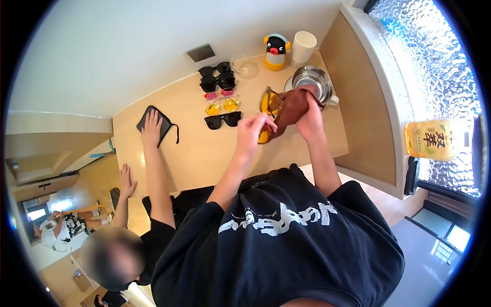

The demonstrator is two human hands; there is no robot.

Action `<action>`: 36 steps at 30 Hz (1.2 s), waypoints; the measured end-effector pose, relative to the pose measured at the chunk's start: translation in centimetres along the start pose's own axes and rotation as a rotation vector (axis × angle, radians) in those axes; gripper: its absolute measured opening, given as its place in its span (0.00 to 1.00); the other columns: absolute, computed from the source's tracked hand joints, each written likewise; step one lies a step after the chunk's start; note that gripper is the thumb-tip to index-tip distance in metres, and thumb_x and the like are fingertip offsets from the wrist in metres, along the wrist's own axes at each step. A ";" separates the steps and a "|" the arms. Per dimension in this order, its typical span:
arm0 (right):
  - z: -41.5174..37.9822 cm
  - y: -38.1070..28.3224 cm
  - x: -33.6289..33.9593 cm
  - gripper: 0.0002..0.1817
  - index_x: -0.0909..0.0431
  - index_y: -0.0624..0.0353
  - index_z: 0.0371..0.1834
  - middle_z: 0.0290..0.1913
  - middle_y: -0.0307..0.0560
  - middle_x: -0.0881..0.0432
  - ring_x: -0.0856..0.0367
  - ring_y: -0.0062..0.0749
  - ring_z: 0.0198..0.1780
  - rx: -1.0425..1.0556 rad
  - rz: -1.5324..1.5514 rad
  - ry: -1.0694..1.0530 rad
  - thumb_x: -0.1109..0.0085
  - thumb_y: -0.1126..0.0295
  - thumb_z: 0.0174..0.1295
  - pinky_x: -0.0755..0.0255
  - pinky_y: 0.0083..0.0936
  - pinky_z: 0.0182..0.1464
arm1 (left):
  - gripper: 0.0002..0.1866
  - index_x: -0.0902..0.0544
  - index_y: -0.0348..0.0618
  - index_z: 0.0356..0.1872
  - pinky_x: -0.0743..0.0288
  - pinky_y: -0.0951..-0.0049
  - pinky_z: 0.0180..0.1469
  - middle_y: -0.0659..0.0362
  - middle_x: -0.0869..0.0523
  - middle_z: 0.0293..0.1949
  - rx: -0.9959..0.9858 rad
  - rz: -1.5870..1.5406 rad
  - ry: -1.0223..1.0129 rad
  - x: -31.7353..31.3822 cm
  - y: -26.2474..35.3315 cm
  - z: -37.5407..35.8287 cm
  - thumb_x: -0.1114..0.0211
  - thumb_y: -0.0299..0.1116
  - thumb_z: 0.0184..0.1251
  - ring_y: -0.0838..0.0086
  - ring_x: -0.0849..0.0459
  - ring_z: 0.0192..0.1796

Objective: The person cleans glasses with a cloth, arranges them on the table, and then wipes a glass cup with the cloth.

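My right hand (311,122) is closed round a soft brown leather-like pouch (294,110), held over the right part of the table. My left hand (251,130) is at the pouch's left edge with its fingers pinched together; what they grip is too small to make out. Dark-framed glasses (274,98) show against the pouch's left side, partly hidden by it. A curved yellow thing (265,101) lies beside them, mostly covered. Left of my hands is a column of glasses: black sunglasses (223,120), yellow-lensed glasses (223,106), pink-lensed glasses (219,94) and more dark pairs (217,82).
Behind the pouch stand a steel bowl (312,77), a white cup (304,48) and a penguin figure (276,51). A co-worker's hand (152,125) rests on a black zip case (157,134) at left. A side panel (358,102) bounds the table on the right.
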State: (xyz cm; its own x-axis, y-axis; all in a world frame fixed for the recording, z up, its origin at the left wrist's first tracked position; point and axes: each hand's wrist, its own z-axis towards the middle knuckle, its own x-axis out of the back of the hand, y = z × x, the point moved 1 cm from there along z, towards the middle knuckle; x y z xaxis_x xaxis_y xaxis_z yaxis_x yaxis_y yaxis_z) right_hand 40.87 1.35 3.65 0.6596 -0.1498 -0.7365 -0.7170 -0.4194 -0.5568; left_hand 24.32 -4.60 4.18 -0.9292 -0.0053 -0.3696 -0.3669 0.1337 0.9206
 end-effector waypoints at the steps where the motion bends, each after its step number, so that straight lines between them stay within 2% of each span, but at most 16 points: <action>1: -0.5 -0.8 0.0 0.21 0.32 0.63 0.51 0.47 0.47 0.25 0.26 0.34 0.50 -0.024 0.004 -0.141 0.63 0.58 0.69 0.33 0.34 0.55 | 0.16 0.23 0.32 0.26 0.26 0.72 0.39 0.52 0.18 0.26 -0.015 -0.047 0.085 0.2 0.7 0.2 0.50 0.34 0.69 0.69 0.19 0.31; 2: -0.9 -1.4 -0.2 0.25 0.34 0.65 0.55 0.52 0.47 0.27 0.29 0.35 0.54 -0.009 -0.028 -0.343 0.70 0.55 0.70 0.38 0.34 0.60 | 0.17 0.23 0.33 0.27 0.25 0.72 0.40 0.52 0.18 0.27 -0.010 -0.088 0.154 0.5 1.0 0.5 0.50 0.35 0.70 0.69 0.19 0.31; 5: -1.7 -1.0 -1.8 0.25 0.36 0.64 0.58 0.57 0.46 0.31 0.33 0.34 0.60 0.010 0.168 -0.222 0.71 0.56 0.70 0.41 0.32 0.63 | 0.17 0.22 0.33 0.30 0.25 0.70 0.43 0.51 0.17 0.30 0.004 -0.180 0.258 0.8 1.5 0.9 0.50 0.38 0.70 0.68 0.18 0.34; 7: -1.1 -0.2 -1.0 0.25 0.38 0.63 0.59 0.59 0.45 0.34 0.37 0.33 0.63 0.093 0.196 -0.461 0.72 0.56 0.70 0.43 0.31 0.64 | 0.18 0.22 0.32 0.32 0.25 0.69 0.45 0.50 0.17 0.33 0.017 -0.227 0.293 0.7 1.7 1.2 0.51 0.39 0.71 0.68 0.18 0.36; 9: -2.1 0.4 -1.5 0.24 0.37 0.63 0.59 0.59 0.44 0.33 0.37 0.30 0.63 0.168 -0.133 -0.500 0.70 0.57 0.70 0.45 0.29 0.65 | 0.19 0.22 0.32 0.38 0.27 0.68 0.51 0.49 0.17 0.39 -0.029 -0.337 0.245 0.2 1.6 1.5 0.53 0.41 0.72 0.67 0.19 0.42; 10: -3.0 0.8 -3.6 0.25 0.29 0.69 0.45 0.46 0.44 0.32 0.33 0.31 0.52 0.230 -0.189 -0.230 0.64 0.55 0.65 0.41 0.27 0.58 | 0.20 0.22 0.31 0.44 0.32 0.67 0.57 0.49 0.18 0.45 -0.009 -0.341 0.183 0.3 1.4 1.5 0.54 0.40 0.72 0.67 0.22 0.50; 11: -2.8 0.1 -3.7 0.25 0.29 0.69 0.45 0.46 0.44 0.32 0.33 0.31 0.52 0.232 -0.188 -0.227 0.64 0.55 0.65 0.41 0.27 0.58 | 0.20 0.22 0.31 0.44 0.32 0.67 0.57 0.49 0.18 0.45 -0.006 -0.340 0.180 -0.1 1.6 1.6 0.54 0.40 0.72 0.67 0.22 0.50; 13: -1.9 -1.0 -3.8 0.26 0.35 0.66 0.57 0.52 0.45 0.28 0.28 0.25 0.53 0.161 -0.683 -0.714 0.66 0.55 0.67 0.35 0.20 0.55 | 0.19 0.21 0.30 0.44 0.35 0.69 0.60 0.49 0.20 0.49 -0.094 -0.379 0.130 -1.1 2.0 1.8 0.52 0.39 0.71 0.68 0.24 0.53; 14: -1.5 -0.6 -2.8 0.23 0.32 0.66 0.55 0.46 0.41 0.24 0.25 0.22 0.48 0.198 -0.744 -0.556 0.54 0.61 0.63 0.32 0.18 0.50 | 0.19 0.22 0.31 0.48 0.39 0.68 0.62 0.49 0.21 0.52 -0.106 -0.372 0.077 -0.9 1.7 1.9 0.52 0.38 0.72 0.68 0.26 0.56; 17: -3.2 1.5 -2.1 0.20 0.29 0.65 0.52 0.43 0.40 0.23 0.25 0.21 0.48 0.359 -0.698 -0.229 0.43 0.71 0.56 0.31 0.19 0.50 | 0.18 0.23 0.31 0.50 0.39 0.68 0.63 0.50 0.21 0.53 -0.133 -0.307 0.075 -1.4 1.2 2.1 0.52 0.36 0.72 0.68 0.26 0.57; 18: -2.7 2.5 0.0 0.20 0.27 0.64 0.49 0.44 0.40 0.22 0.26 0.20 0.50 0.203 -0.630 -0.184 0.40 0.80 0.50 0.31 0.20 0.50 | 0.17 0.23 0.32 0.50 0.39 0.68 0.63 0.50 0.22 0.53 -0.118 -0.320 0.057 -1.5 0.9 2.2 0.52 0.34 0.72 0.68 0.27 0.58; 25: -2.3 2.2 1.8 0.14 0.27 0.64 0.47 0.46 0.44 0.23 0.25 0.26 0.49 0.135 -0.723 -0.472 0.52 0.72 0.58 0.33 0.23 0.52 | 0.17 0.23 0.30 0.49 0.36 0.69 0.60 0.49 0.20 0.51 -0.109 -0.303 0.107 -0.8 0.4 2.9 0.52 0.35 0.72 0.69 0.25 0.55; 28: -3.2 2.2 1.2 0.22 0.36 0.68 0.55 0.56 0.50 0.30 0.33 0.40 0.60 0.010 -0.025 -0.424 0.67 0.64 0.63 0.41 0.38 0.63 | 0.18 0.23 0.30 0.49 0.35 0.68 0.60 0.48 0.21 0.51 -0.080 -0.304 0.076 -0.3 0.8 2.9 0.51 0.37 0.71 0.68 0.25 0.55; 32: -3.1 2.3 2.8 0.18 0.32 0.62 0.53 0.52 0.46 0.28 0.29 0.33 0.55 0.074 0.076 -0.267 0.59 0.74 0.59 0.36 0.30 0.57 | 0.18 0.22 0.29 0.46 0.35 0.69 0.59 0.48 0.20 0.49 -0.050 -0.360 0.034 -0.8 1.4 2.5 0.50 0.37 0.71 0.67 0.23 0.53; 34: -3.0 2.3 4.4 0.31 0.47 0.59 0.66 0.63 0.46 0.38 0.37 0.36 0.64 0.322 -0.502 -0.224 0.51 0.76 0.57 0.41 0.33 0.64 | 0.18 0.22 0.29 0.46 0.34 0.69 0.59 0.48 0.20 0.49 -0.050 -0.348 0.040 -0.9 1.3 2.4 0.51 0.37 0.71 0.67 0.23 0.52; 36: -3.0 2.2 5.6 0.35 0.49 0.57 0.67 0.64 0.45 0.40 0.38 0.34 0.64 0.350 -0.483 -0.259 0.49 0.80 0.54 0.40 0.31 0.63 | 0.18 0.22 0.29 0.46 0.34 0.69 0.59 0.47 0.20 0.49 -0.050 -0.340 0.044 -1.1 1.1 2.3 0.51 0.37 0.71 0.67 0.23 0.52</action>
State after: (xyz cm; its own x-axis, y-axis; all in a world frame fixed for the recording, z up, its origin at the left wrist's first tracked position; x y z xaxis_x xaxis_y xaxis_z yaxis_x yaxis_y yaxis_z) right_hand 43.65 -3.04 -0.52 0.8818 0.2216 -0.4163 -0.4131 -0.0629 -0.9085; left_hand 25.08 -2.12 5.30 -0.7539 -0.0844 -0.6515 -0.6567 0.0683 0.7510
